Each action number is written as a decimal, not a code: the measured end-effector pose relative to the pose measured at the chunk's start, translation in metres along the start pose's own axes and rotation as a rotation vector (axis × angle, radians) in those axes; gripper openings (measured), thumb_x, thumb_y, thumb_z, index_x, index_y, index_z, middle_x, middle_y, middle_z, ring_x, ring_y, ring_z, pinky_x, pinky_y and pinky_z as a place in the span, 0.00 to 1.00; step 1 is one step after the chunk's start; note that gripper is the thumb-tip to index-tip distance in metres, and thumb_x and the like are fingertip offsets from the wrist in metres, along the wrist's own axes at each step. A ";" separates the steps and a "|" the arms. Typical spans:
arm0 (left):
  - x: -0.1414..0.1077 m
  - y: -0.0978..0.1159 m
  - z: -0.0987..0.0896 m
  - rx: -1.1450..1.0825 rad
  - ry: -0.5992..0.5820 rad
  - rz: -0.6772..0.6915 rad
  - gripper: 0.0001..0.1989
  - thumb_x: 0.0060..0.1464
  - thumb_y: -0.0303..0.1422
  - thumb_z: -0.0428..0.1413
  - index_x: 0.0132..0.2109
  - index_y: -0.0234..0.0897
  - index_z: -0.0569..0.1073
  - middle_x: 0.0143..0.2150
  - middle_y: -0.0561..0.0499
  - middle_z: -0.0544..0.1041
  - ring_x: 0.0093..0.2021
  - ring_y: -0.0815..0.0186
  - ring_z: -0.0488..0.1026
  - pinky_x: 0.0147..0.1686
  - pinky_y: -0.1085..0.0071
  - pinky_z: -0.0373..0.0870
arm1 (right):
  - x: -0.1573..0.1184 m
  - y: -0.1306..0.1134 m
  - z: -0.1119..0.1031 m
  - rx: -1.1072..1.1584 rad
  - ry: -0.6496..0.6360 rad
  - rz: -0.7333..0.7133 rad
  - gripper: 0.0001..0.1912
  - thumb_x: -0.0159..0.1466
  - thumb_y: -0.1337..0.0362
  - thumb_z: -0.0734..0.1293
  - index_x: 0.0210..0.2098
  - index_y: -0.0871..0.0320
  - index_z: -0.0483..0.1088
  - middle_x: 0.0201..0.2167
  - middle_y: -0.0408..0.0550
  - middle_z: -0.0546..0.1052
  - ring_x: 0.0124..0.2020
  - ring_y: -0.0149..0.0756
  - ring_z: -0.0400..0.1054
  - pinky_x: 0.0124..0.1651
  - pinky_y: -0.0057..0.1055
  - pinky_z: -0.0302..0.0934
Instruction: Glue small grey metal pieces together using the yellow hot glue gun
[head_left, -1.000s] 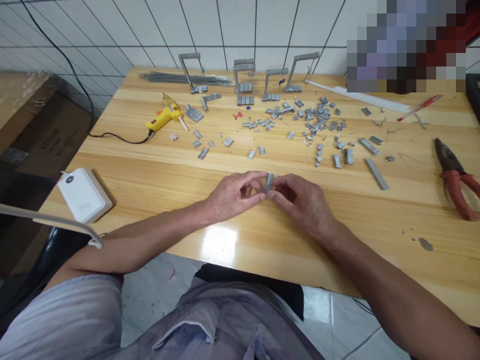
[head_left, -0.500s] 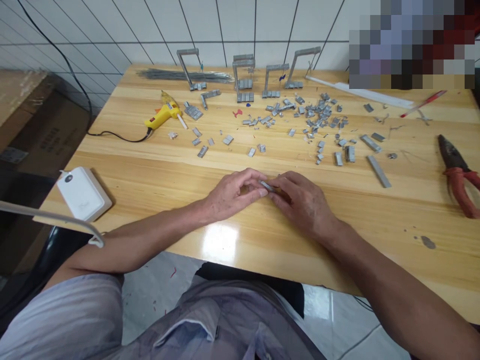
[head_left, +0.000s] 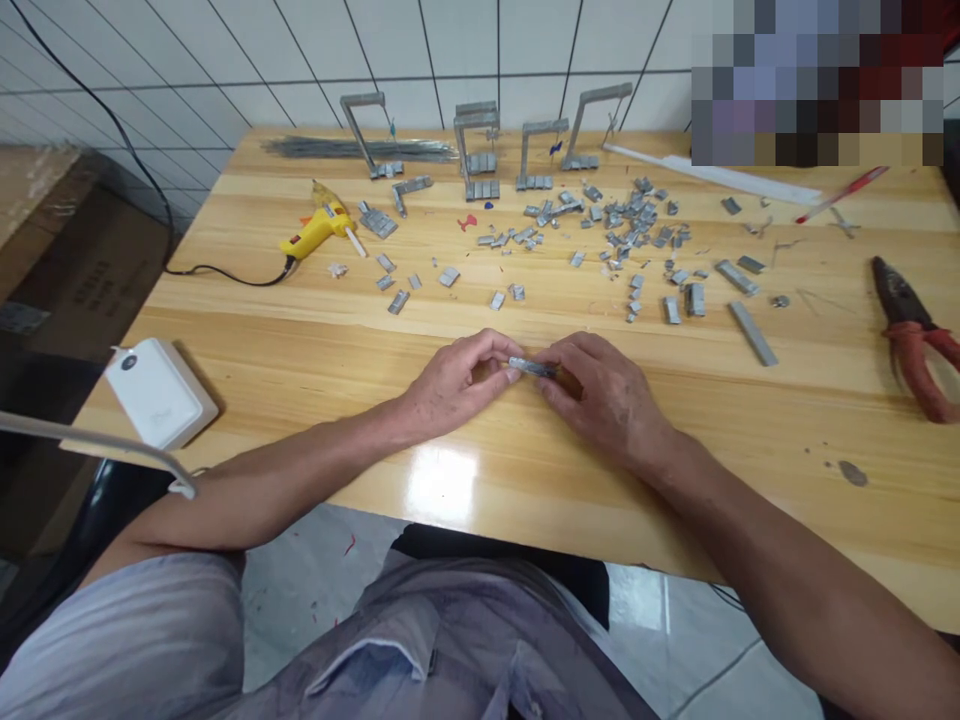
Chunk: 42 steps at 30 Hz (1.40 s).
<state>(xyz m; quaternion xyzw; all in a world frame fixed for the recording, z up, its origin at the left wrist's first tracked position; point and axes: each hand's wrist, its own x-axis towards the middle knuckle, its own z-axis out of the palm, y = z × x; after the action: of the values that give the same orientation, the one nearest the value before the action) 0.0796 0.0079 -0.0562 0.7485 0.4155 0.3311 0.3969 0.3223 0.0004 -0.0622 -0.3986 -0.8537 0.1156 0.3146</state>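
Note:
Between my two hands is a short grey strip of staples (head_left: 532, 367), held just above the table. My left hand (head_left: 463, 385) pinches its left end between thumb and forefinger. The fingers of my right hand (head_left: 604, 395) close on its right end and partly hide it. Beyond my hands lie loose pieces of staple strip (head_left: 634, 220), many in a heap. Several upright frames built of staple strips (head_left: 476, 120) stand near the wall, some with a small coloured bit hanging from the top arm.
A yellow glue gun (head_left: 319, 230) lies at the back left with its cord trailing off. Thin metal wires (head_left: 352, 148) lie behind it. Red-handled pliers (head_left: 911, 335) rest at the right, a red pen (head_left: 844, 195) behind. A white power bank (head_left: 161, 390) sits at the left.
My fingers have drawn slightly apart, so more of the staple strip shows between them. Both hands stay in nearly the same place; the view has shifted a little.

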 end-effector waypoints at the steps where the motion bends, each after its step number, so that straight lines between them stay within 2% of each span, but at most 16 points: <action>1: 0.000 -0.001 0.000 0.023 0.011 0.025 0.10 0.68 0.36 0.63 0.53 0.39 0.77 0.42 0.50 0.83 0.36 0.69 0.75 0.35 0.72 0.70 | 0.000 0.000 0.000 0.000 -0.003 0.003 0.08 0.71 0.69 0.68 0.48 0.57 0.77 0.40 0.53 0.81 0.42 0.47 0.76 0.44 0.41 0.70; 3: 0.001 -0.004 -0.001 0.068 0.094 0.090 0.13 0.66 0.36 0.65 0.55 0.39 0.78 0.44 0.50 0.81 0.37 0.69 0.74 0.36 0.72 0.70 | 0.000 0.001 0.000 -0.007 -0.014 0.005 0.07 0.71 0.69 0.68 0.46 0.57 0.77 0.39 0.53 0.81 0.41 0.46 0.75 0.44 0.41 0.69; 5: 0.003 -0.008 -0.003 0.088 0.231 0.132 0.12 0.65 0.37 0.66 0.53 0.40 0.79 0.44 0.49 0.79 0.38 0.68 0.73 0.37 0.71 0.70 | -0.001 0.001 0.001 -0.024 -0.033 0.000 0.07 0.70 0.69 0.69 0.46 0.58 0.78 0.40 0.54 0.82 0.41 0.47 0.75 0.44 0.41 0.69; 7: 0.005 -0.013 -0.004 0.055 0.335 0.118 0.08 0.66 0.37 0.65 0.50 0.40 0.81 0.40 0.51 0.77 0.37 0.68 0.72 0.38 0.70 0.70 | -0.001 0.002 0.003 -0.047 -0.052 -0.004 0.08 0.70 0.69 0.69 0.48 0.58 0.78 0.42 0.56 0.82 0.43 0.49 0.75 0.45 0.42 0.69; 9: 0.006 -0.017 -0.005 -0.016 0.361 0.057 0.08 0.66 0.38 0.65 0.48 0.41 0.82 0.36 0.53 0.76 0.34 0.68 0.72 0.37 0.70 0.69 | -0.001 0.002 0.004 -0.061 -0.058 -0.003 0.09 0.70 0.67 0.70 0.49 0.59 0.78 0.43 0.57 0.82 0.44 0.50 0.75 0.46 0.43 0.68; 12: 0.008 -0.018 -0.005 -0.095 0.334 -0.027 0.11 0.65 0.41 0.66 0.50 0.41 0.83 0.36 0.53 0.79 0.34 0.68 0.73 0.36 0.70 0.70 | 0.000 0.002 0.005 -0.071 -0.067 -0.002 0.09 0.72 0.65 0.69 0.49 0.59 0.79 0.43 0.57 0.82 0.43 0.49 0.75 0.46 0.44 0.68; 14: 0.008 -0.016 -0.005 -0.066 0.324 -0.032 0.12 0.67 0.41 0.64 0.51 0.41 0.83 0.37 0.52 0.81 0.35 0.67 0.74 0.37 0.70 0.71 | 0.001 0.001 0.004 -0.070 -0.081 0.005 0.08 0.73 0.64 0.68 0.48 0.58 0.79 0.43 0.56 0.82 0.43 0.49 0.74 0.47 0.44 0.67; 18: 0.007 -0.009 -0.005 0.144 0.224 0.124 0.09 0.68 0.38 0.62 0.49 0.40 0.83 0.41 0.49 0.82 0.41 0.64 0.76 0.42 0.67 0.74 | 0.001 0.000 0.003 -0.054 -0.072 0.025 0.08 0.73 0.65 0.66 0.46 0.55 0.78 0.42 0.55 0.82 0.43 0.48 0.74 0.47 0.44 0.67; 21: 0.005 -0.006 -0.004 0.274 0.118 0.234 0.08 0.69 0.36 0.62 0.51 0.41 0.82 0.45 0.46 0.81 0.48 0.61 0.77 0.49 0.63 0.76 | 0.001 0.001 0.003 -0.044 -0.037 0.034 0.07 0.72 0.65 0.67 0.46 0.55 0.78 0.42 0.55 0.82 0.43 0.48 0.74 0.47 0.43 0.67; 26: 0.004 -0.009 -0.002 0.414 -0.014 0.267 0.11 0.68 0.33 0.61 0.55 0.39 0.81 0.49 0.44 0.81 0.51 0.57 0.77 0.54 0.57 0.74 | 0.001 0.003 0.002 -0.035 -0.079 0.053 0.07 0.73 0.65 0.66 0.43 0.55 0.78 0.39 0.54 0.82 0.42 0.47 0.74 0.46 0.42 0.66; 29: 0.004 -0.008 -0.003 0.373 -0.002 0.270 0.09 0.70 0.35 0.60 0.53 0.39 0.81 0.48 0.44 0.81 0.50 0.58 0.78 0.53 0.57 0.74 | 0.003 0.002 -0.001 0.009 -0.078 0.071 0.07 0.73 0.65 0.66 0.42 0.56 0.78 0.37 0.53 0.81 0.40 0.45 0.73 0.44 0.41 0.66; 34: 0.006 -0.001 -0.008 0.168 0.158 0.203 0.12 0.75 0.37 0.55 0.44 0.39 0.81 0.43 0.48 0.81 0.47 0.62 0.78 0.51 0.62 0.74 | 0.002 -0.008 -0.006 0.045 -0.106 0.062 0.06 0.70 0.68 0.67 0.41 0.56 0.77 0.36 0.51 0.81 0.38 0.43 0.73 0.42 0.38 0.65; 37: 0.007 0.000 -0.010 0.135 0.154 0.132 0.12 0.73 0.37 0.56 0.40 0.39 0.80 0.41 0.49 0.81 0.45 0.63 0.78 0.50 0.63 0.74 | -0.001 -0.014 -0.004 -0.038 -0.166 0.013 0.06 0.69 0.70 0.67 0.39 0.56 0.77 0.36 0.52 0.81 0.39 0.45 0.74 0.42 0.39 0.64; 42: 0.009 -0.001 -0.009 0.128 0.125 0.114 0.12 0.71 0.37 0.58 0.38 0.39 0.79 0.39 0.50 0.81 0.42 0.64 0.77 0.49 0.64 0.74 | -0.003 -0.014 -0.001 -0.064 -0.175 0.035 0.06 0.68 0.70 0.68 0.39 0.55 0.77 0.36 0.51 0.81 0.39 0.45 0.74 0.43 0.38 0.64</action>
<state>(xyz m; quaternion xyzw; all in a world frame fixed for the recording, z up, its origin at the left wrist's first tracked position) 0.0756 0.0192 -0.0517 0.7727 0.4163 0.3719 0.3021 0.3156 -0.0112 -0.0560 -0.4115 -0.8741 0.1284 0.2237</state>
